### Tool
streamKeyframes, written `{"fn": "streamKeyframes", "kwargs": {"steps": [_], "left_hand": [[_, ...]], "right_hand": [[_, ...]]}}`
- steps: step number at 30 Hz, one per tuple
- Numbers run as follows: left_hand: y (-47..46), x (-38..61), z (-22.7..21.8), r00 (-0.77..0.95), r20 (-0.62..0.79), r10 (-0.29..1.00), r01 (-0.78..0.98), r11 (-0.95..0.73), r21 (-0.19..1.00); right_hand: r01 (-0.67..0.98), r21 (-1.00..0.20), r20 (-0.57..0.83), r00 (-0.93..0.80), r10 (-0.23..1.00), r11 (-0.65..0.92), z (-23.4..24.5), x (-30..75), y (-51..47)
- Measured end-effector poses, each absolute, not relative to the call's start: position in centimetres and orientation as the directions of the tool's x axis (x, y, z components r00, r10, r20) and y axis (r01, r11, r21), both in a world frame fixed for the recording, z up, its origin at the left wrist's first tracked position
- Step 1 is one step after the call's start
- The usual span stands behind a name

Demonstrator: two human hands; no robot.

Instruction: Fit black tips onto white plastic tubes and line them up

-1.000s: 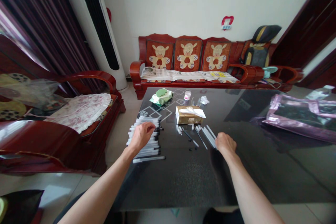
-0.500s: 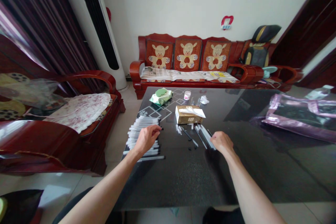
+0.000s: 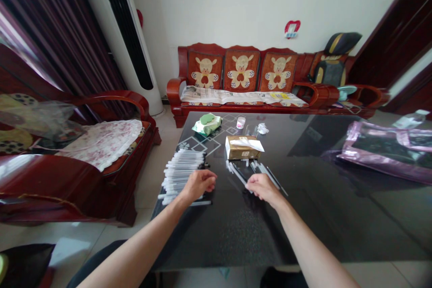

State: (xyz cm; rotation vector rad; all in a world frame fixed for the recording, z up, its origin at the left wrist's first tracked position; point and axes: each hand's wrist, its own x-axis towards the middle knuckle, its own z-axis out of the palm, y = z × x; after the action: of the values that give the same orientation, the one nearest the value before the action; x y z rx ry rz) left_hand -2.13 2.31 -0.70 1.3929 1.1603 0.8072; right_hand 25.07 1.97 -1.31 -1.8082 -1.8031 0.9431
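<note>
My right hand (image 3: pixel 263 186) is closed in a pinch at the near end of a translucent pen barrel (image 3: pixel 239 175), which slants away toward the box. Beside that hand lie more pale pen barrels (image 3: pixel 258 167) and a thin dark refill (image 3: pixel 277 181). My left hand (image 3: pixel 201 183) has its fingers curled together; whether anything small is inside them is hidden. It hovers at the right side of a long row of white pens (image 3: pixel 180 166) with black ends, partly covering the row. Small white pieces (image 3: pixel 229 166) lie near the box.
A brown cardboard box (image 3: pixel 245 148) with white paper on it stands on the dark table (image 3: pixel 216 234). Behind it are a green wipes pack (image 3: pixel 207 123), a small cup (image 3: pixel 240 122) and crumpled tissue (image 3: pixel 262 128). A purple-edged clear bag (image 3: pixel 384 153) lies at the right.
My right hand has moved left from the right-hand barrels to the slanting barrel. My left hand has shifted right and slightly nearer, off the pen row's edge.
</note>
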Motion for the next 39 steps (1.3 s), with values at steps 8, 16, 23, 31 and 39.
{"fn": "streamKeyframes", "kwargs": {"steps": [8,16,23,31,39], "left_hand": [[-0.1,1.6,-2.0,0.387,-0.286,0.876,0.001,0.31,0.951],[0.7,0.7,-1.3,0.318,-0.3,0.899,-0.032,0.327,0.945],[0.4,0.9,-1.2,0.342,-0.298,0.891,-0.026,0.326,0.945],[0.4,0.6,-1.3,0.354,-0.295,0.887,-0.025,0.324,0.946],[0.6,0.5,-1.0,0.339,-0.283,0.897,-0.036,0.313,0.949]], "right_hand": [[0.596,-0.794,-0.1,-0.327,0.94,0.123,-1.7,19.6,-1.0],[0.828,-0.506,0.223,-0.145,0.964,0.241,-1.4,23.0,2.2],[0.938,-0.242,0.28,-0.179,0.943,0.25,-4.4,24.6,4.2],[0.957,-0.139,0.302,-0.205,0.931,0.256,-5.3,24.2,4.6],[0.953,-0.128,0.391,-0.204,0.897,0.273,-4.0,24.3,4.1]]}}
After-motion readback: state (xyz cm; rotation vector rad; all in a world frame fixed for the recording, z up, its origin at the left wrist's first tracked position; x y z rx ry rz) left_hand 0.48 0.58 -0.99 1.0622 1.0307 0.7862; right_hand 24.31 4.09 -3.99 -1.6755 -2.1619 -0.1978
